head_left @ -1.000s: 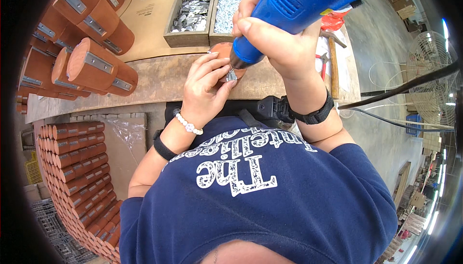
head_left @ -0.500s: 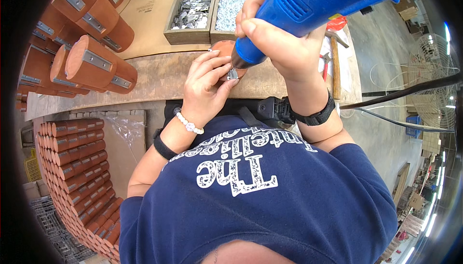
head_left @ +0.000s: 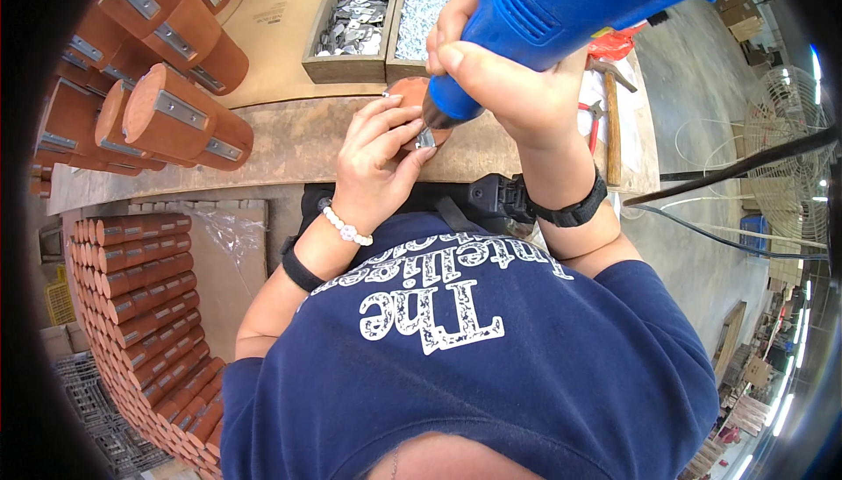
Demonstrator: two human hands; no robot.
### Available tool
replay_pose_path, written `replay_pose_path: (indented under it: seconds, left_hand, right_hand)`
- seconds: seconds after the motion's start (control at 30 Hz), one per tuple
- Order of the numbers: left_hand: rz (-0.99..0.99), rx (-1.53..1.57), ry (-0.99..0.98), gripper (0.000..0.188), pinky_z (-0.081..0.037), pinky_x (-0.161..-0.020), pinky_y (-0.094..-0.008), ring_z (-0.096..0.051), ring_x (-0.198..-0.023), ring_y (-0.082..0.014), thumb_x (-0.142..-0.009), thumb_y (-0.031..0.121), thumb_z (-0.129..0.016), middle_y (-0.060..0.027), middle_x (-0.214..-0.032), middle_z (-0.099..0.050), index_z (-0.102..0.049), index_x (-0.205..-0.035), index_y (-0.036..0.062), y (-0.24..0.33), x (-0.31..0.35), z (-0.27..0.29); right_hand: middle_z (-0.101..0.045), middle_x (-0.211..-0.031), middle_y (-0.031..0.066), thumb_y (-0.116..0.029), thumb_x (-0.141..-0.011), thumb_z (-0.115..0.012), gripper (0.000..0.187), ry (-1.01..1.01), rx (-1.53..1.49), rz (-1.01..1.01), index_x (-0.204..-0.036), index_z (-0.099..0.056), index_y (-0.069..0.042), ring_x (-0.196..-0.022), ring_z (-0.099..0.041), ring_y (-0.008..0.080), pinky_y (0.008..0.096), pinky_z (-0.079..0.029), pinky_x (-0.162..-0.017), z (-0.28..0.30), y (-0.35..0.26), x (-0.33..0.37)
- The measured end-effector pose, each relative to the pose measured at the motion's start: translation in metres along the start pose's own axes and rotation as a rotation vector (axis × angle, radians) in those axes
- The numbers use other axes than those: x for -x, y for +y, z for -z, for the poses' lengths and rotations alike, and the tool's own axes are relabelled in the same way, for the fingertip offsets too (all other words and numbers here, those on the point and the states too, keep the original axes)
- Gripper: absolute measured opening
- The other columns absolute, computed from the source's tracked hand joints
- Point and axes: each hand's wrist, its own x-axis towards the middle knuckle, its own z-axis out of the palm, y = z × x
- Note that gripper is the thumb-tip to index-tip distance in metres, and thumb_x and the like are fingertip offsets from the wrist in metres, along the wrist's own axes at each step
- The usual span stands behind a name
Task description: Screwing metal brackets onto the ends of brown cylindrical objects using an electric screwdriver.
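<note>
My right hand (head_left: 531, 94) grips a blue power drill (head_left: 548, 11) near its front. The drill's dark chuck (head_left: 445, 105) points down at a small metal plate (head_left: 425, 139) on a terracotta-coloured clay pot (head_left: 409, 91). With its fingers bent over the pot, my left hand (head_left: 375, 154) steadies it on the wooden bench; thumb and fingertips lie close beside the plate. The drill's tip and much of the pot are hidden by the chuck and my hands.
Beyond the pot stand wooden trays, one of metal plates (head_left: 358, 11), one of small screws (head_left: 424, 20). Stacked pots with metal strips (head_left: 184, 116) fill the bench's left; more (head_left: 145, 305) are stacked below. A hammer (head_left: 612, 129) and red-handled pliers (head_left: 594, 125) lie right, near a black cable (head_left: 728, 186).
Both hands stay at the pot, with the drill still pointed at the metal plate. The whole view has shifted slightly, and the cable at the right hangs a little lower.
</note>
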Motion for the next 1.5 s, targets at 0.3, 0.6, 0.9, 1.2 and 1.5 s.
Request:
replay_pose_path:
  seconds: [0.3,0.6,0.9,1.2,1.5]
  left_hand:
    - [0.005,0.024,0.01,0.021,-0.041,-0.081,-0.0363,-0.052,-0.096,-0.0306,-0.059,0.001,-0.066,-0.0136,-0.09,-0.058,-0.06,-0.079,-0.001,0.0,-0.001,0.001]
    - [0.071,-0.042,-0.042,0.054,-0.037,-0.087,-0.0379,-0.044,-0.106,-0.0313,-0.058,0.011,-0.071,-0.0163,-0.112,-0.046,-0.049,-0.107,0.0013,0.004,-0.003,0.009]
    - [0.31,0.089,-0.221,0.078,-0.037,-0.09,-0.033,-0.044,-0.106,-0.0231,-0.055,0.017,-0.077,-0.0124,-0.118,-0.04,-0.037,-0.12,0.0031,-0.017,-0.011,0.007]
    - [0.361,0.475,-0.609,0.075,-0.035,-0.092,-0.0325,-0.039,-0.11,-0.0177,-0.063,0.014,-0.072,-0.0071,-0.119,-0.04,-0.033,-0.126,0.0083,-0.04,-0.065,0.032]
    - [-0.072,-0.494,-0.722,0.029,-0.043,-0.076,-0.0353,-0.054,-0.089,-0.0243,-0.072,0.022,-0.061,-0.0092,-0.093,-0.057,-0.057,-0.099,0.0112,-0.088,-0.13,-0.035]
  right_hand:
    - [-0.054,-0.07,0.0056,0.003,-0.063,-0.06,0.034,-0.056,-0.165,-0.026,-0.093,-0.045,0.002,-0.062,-0.054,0.0111,0.0234,-0.044,-0.056,0.006,0.008,0.003]
    - [-0.05,-0.069,0.0105,-0.001,-0.069,-0.05,0.046,-0.106,-0.249,-0.012,-0.111,-0.034,0.002,-0.061,-0.052,0.0213,0.0347,-0.044,-0.061,0.02,0.006,0.003]
    - [-0.048,-0.077,0.011,-0.007,-0.07,-0.043,0.046,0.03,-0.383,0.103,-0.114,-0.032,0.002,-0.069,-0.05,0.022,0.0376,-0.043,-0.066,0.055,-0.007,-0.005]
    - [-0.051,-0.07,0.0111,0.001,-0.068,-0.051,0.047,0.167,-0.435,0.09,-0.112,-0.034,0.002,-0.063,-0.053,0.0218,0.0361,-0.045,-0.06,0.071,-0.005,0.001]
    - [-0.049,-0.075,0.0115,-0.007,-0.069,-0.046,0.049,0.162,-0.289,0.076,-0.114,-0.031,0.004,-0.067,-0.049,0.0216,0.0379,-0.043,-0.064,0.082,-0.01,0.01]
